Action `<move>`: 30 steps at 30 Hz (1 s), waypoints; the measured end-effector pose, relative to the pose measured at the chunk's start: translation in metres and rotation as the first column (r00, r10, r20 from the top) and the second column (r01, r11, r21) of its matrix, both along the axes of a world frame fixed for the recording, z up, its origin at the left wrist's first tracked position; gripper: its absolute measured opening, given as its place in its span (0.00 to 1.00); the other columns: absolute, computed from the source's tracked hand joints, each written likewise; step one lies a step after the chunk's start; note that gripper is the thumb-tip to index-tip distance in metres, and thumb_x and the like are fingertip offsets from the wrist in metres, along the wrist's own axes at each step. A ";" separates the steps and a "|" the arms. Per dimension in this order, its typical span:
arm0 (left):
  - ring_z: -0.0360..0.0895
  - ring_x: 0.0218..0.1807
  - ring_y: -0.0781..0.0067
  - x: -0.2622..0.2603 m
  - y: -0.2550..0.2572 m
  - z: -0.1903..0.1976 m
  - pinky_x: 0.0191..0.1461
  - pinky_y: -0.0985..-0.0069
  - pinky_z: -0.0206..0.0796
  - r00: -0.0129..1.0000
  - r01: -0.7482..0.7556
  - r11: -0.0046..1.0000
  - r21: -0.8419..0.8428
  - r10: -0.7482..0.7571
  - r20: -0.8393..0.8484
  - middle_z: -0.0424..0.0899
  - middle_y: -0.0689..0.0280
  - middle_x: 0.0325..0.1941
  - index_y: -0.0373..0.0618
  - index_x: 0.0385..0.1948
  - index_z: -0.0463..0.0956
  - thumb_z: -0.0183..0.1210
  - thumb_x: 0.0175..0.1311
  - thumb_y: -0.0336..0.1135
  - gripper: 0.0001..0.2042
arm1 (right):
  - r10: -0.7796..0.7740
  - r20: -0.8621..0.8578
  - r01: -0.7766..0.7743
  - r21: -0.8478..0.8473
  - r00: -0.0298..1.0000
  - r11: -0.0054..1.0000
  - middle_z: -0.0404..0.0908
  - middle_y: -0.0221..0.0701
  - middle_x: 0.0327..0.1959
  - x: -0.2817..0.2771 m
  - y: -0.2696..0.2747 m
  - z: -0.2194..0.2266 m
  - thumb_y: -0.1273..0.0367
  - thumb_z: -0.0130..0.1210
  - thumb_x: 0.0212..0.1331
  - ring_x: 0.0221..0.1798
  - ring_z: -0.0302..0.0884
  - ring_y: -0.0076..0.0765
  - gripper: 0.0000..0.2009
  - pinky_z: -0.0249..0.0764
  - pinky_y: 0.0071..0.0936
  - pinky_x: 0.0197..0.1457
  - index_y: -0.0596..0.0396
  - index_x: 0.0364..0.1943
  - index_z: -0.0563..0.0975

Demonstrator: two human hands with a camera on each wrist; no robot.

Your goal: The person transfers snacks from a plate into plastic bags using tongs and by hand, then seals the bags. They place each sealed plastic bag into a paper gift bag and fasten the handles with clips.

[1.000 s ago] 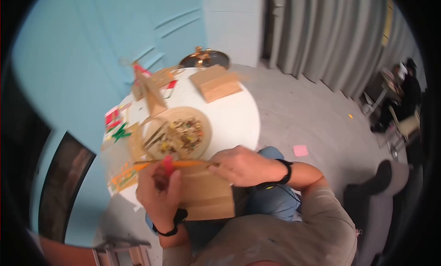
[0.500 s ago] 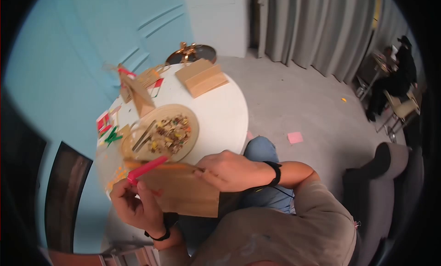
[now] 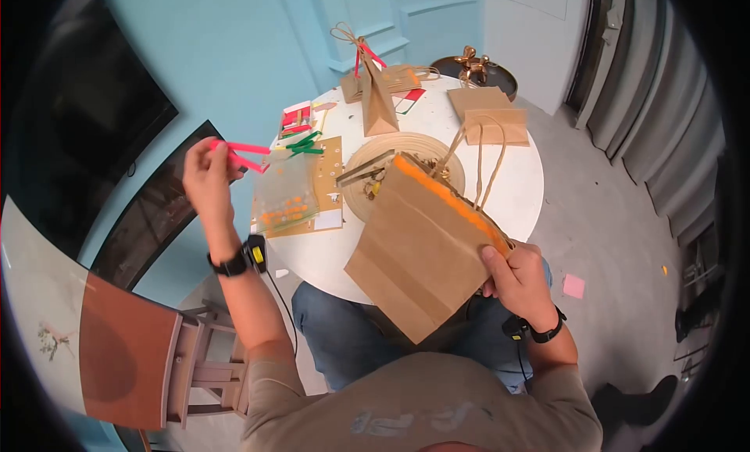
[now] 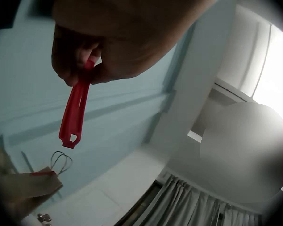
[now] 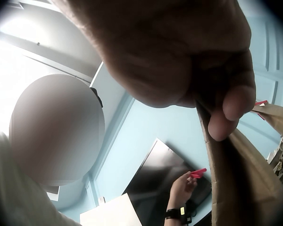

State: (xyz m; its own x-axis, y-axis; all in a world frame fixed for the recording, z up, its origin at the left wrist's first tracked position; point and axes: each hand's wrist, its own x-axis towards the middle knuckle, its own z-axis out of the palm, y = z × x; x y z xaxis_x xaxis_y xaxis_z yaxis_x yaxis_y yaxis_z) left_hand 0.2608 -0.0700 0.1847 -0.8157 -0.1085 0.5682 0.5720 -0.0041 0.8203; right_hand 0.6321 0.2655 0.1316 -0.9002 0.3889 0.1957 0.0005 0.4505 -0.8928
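In the head view my left hand (image 3: 208, 182) is raised at the left, pinching a pink bag clip (image 3: 248, 147) whose two arms stand apart. The clip (image 4: 75, 115) points away from the fingertips in the left wrist view. My right hand (image 3: 522, 284) grips a brown paper bag (image 3: 426, 253) by one top corner, thumb on the near face. An orange band runs along the bag's top edge, and its two cord handles stick up. The bag hangs tilted over the table's near edge, covering part of a woven round tray (image 3: 361, 151) of dry mixed bits.
On the white round table (image 3: 519, 182) stand a bag with a pink clip (image 3: 380, 100) and a folded paper bag (image 3: 500, 124). Green clips (image 3: 305, 143) and a clear pouch of orange pieces (image 3: 285, 190) lie at the left. A wooden stool (image 3: 215, 366) stands at lower left.
My left hand has moved up and left, away from the bag, and the clip's arms have spread. The right hand has shifted right and tilted the bag; its orange band now faces up. The view has turned left.
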 end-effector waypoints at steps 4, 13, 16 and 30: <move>0.82 0.29 0.78 -0.143 0.001 -0.067 0.27 0.77 0.74 0.950 0.090 0.988 -0.123 -0.048 0.309 0.89 0.65 0.38 0.39 0.52 0.82 0.69 0.77 0.32 0.10 | 0.009 0.014 -0.009 -0.005 1.000 1.000 0.82 0.34 0.16 0.005 0.000 -0.004 0.66 0.58 0.83 0.18 0.84 0.32 0.22 0.75 0.33 0.25 0.66 0.27 0.81; 0.78 0.18 0.70 -0.252 0.057 -0.175 0.19 0.71 0.71 0.798 0.096 0.987 -0.130 0.002 0.602 0.86 0.63 0.27 0.37 0.44 0.80 0.64 0.77 0.28 0.05 | 0.115 -0.036 -0.115 0.022 0.993 0.993 0.82 0.36 0.24 0.008 -0.012 0.005 0.68 0.58 0.82 0.22 0.86 0.34 0.16 0.75 0.33 0.27 0.66 0.34 0.83; 0.77 0.18 0.71 -0.257 0.060 -0.182 0.18 0.71 0.70 0.781 0.104 0.986 -0.128 -0.001 0.625 0.89 0.59 0.31 0.31 0.46 0.82 0.60 0.80 0.29 0.07 | 0.159 -0.030 -0.157 0.061 0.987 0.986 0.82 0.36 0.25 0.010 -0.009 -0.001 0.68 0.58 0.82 0.22 0.86 0.33 0.15 0.76 0.32 0.27 0.66 0.37 0.84; 0.92 0.28 0.65 -0.245 0.045 -0.179 0.21 0.74 0.74 0.715 0.120 0.989 -0.087 -0.025 0.699 0.93 0.50 0.40 0.23 0.54 0.82 0.58 0.79 0.28 0.14 | 0.169 -0.052 -0.166 0.056 0.984 0.985 0.81 0.35 0.24 0.007 -0.015 -0.001 0.69 0.59 0.82 0.22 0.84 0.33 0.14 0.75 0.34 0.27 0.66 0.36 0.84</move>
